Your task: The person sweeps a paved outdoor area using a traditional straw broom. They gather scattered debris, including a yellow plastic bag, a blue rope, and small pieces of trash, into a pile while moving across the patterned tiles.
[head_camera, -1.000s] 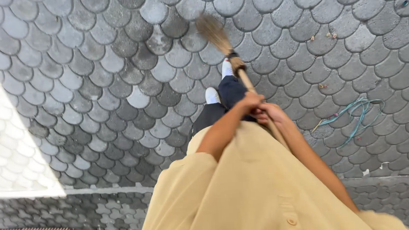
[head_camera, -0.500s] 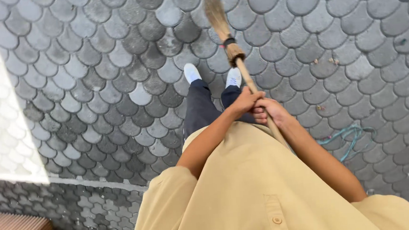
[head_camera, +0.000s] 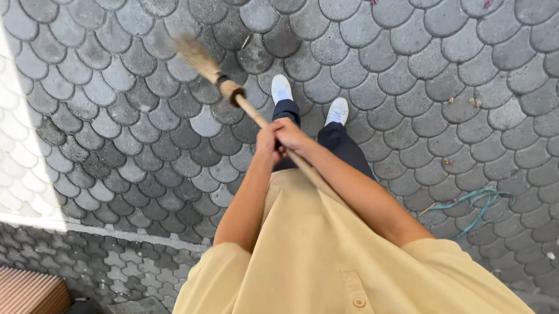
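Broom (head_camera: 237,96) handle clamped by both hands at waist height, left hand (head_camera: 267,145) and right hand (head_camera: 291,135) stacked and curled tight round the stick, likely for leverage in the sweep. Slanted forward and to the left, bristles blurred just above the paving (head_camera: 414,39). White shoes (head_camera: 338,110) planted just beyond. Green cord (head_camera: 476,200) lying off to the right.

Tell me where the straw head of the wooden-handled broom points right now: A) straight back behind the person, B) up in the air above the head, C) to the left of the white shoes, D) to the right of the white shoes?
C: the straw head of the wooden-handled broom lies over the grey scallop-shaped paving left of the white shoes, both hands gripping the handle.
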